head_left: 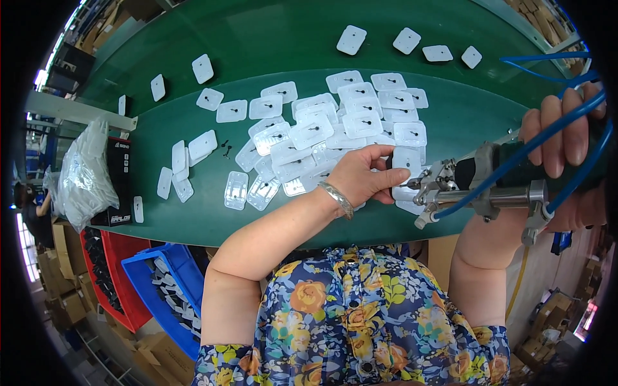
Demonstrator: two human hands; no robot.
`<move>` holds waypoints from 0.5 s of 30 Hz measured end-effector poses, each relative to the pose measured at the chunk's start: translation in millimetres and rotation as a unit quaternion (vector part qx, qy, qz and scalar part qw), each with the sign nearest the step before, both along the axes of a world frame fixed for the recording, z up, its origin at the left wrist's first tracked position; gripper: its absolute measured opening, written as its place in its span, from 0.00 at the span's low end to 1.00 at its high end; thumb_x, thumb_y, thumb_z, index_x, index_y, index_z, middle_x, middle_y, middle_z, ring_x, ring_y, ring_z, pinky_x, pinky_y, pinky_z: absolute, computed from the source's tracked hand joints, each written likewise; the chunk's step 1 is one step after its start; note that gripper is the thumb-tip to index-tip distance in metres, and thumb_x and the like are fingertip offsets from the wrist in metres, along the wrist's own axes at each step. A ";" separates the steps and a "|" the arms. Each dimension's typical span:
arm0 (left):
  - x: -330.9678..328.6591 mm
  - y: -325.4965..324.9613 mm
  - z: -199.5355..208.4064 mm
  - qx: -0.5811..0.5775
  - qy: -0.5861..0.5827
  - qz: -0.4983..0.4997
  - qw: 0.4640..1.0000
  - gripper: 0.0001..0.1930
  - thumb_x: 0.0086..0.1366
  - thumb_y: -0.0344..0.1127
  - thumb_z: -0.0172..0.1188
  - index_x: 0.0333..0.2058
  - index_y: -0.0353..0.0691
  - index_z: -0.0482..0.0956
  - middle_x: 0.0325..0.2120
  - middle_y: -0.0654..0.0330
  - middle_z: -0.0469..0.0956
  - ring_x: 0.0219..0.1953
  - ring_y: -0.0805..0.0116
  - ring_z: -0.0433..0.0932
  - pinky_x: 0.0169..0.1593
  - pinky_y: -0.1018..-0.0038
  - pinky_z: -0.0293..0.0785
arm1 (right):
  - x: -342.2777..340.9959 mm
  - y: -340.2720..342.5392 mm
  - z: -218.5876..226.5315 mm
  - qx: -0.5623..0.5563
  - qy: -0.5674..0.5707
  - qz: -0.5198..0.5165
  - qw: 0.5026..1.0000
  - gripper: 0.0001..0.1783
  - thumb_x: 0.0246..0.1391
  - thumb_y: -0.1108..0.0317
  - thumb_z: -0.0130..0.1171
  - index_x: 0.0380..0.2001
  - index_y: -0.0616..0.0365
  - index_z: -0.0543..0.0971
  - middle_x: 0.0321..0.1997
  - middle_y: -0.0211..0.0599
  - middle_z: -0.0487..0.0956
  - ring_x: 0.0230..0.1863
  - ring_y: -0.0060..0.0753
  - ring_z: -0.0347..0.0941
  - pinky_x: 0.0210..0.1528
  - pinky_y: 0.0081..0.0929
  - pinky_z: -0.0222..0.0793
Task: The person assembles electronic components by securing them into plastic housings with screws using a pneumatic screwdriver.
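My left hand [368,175], with a bangle at its wrist, pinches a small white rectangular plate [407,159] with a dark underside between thumb and fingers. The plate lies against the tip of a pneumatic tool [496,197] with metal fittings and blue air hoses [508,168]. Around the tool's dark body curl the fingers of my right hand [559,132]; part of that hand is hidden behind the hoses. Left of and beyond the plate, many similar white plates [313,128] lie in an overlapping heap, several with a small black piece on top.
More white plates stand along the green back wall [270,38] of the bench. Two loose black pieces [226,152] lie left of the heap. At the left end sits a black box [119,180] beside a clear plastic bag [87,174]. Below are red [132,302] and blue bins [147,273] of parts.
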State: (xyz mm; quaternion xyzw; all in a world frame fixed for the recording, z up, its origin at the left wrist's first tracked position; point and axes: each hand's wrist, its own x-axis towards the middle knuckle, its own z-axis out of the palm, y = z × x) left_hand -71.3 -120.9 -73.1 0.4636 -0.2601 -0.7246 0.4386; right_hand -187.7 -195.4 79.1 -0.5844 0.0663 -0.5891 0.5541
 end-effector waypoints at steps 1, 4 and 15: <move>-1.3 -3.0 1.7 -0.008 -0.005 0.010 1.000 0.20 0.51 0.32 0.63 0.44 0.37 0.71 0.24 0.64 0.72 0.22 0.77 0.73 0.23 0.83 0.74 | -1.2 1.2 0.3 0.004 0.000 0.004 1.000 0.33 0.45 0.51 0.56 0.47 0.62 0.61 0.30 0.28 0.66 0.30 0.19 0.61 0.35 0.18 0.56; 17.2 -13.2 -0.2 -0.086 -0.134 0.035 0.987 0.21 0.51 0.34 0.63 0.44 0.37 0.71 0.25 0.63 0.73 0.22 0.77 0.73 0.24 0.82 0.73 | -37.8 -7.9 -1.1 0.015 -0.006 0.026 1.000 0.33 0.45 0.51 0.56 0.48 0.62 0.60 0.29 0.27 0.65 0.28 0.18 0.60 0.33 0.18 0.56; 232.9 -137.8 -51.0 -0.078 -0.598 0.145 0.785 0.26 0.52 0.39 0.58 0.50 0.40 0.67 0.40 0.54 0.74 0.38 0.57 0.74 0.40 0.66 0.72 | -83.9 -31.3 -8.5 -0.009 0.006 0.033 0.999 0.38 0.43 0.49 0.59 0.49 0.64 0.58 0.25 0.26 0.64 0.24 0.16 0.58 0.27 0.16 0.53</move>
